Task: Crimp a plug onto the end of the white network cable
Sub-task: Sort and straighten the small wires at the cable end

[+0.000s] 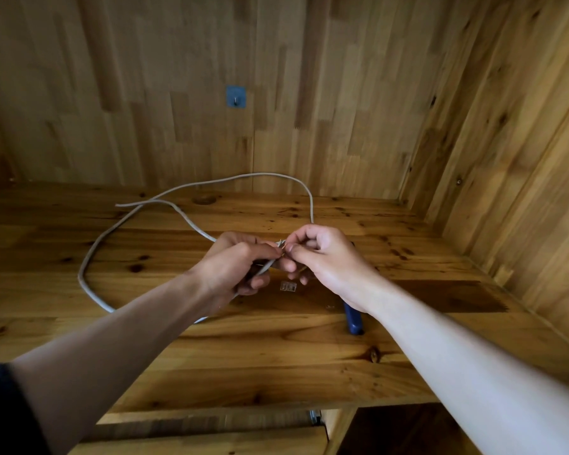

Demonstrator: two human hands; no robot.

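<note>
The white network cable lies in a wide loop across the wooden desk. My left hand grips the cable near its end and holds it above the desk. My right hand pinches the thin bared wires that stick out of that end, fingertips of both hands almost touching. A small clear plug rests on the desk just under my hands. The blue handle of the crimping tool shows below my right wrist; the rest of the tool is hidden by the hand.
Wooden walls close the desk at the back and on the right. A small blue hook plate is stuck on the back wall. The cable's other end lies at the back left. A drawer front shows below the desk's front edge.
</note>
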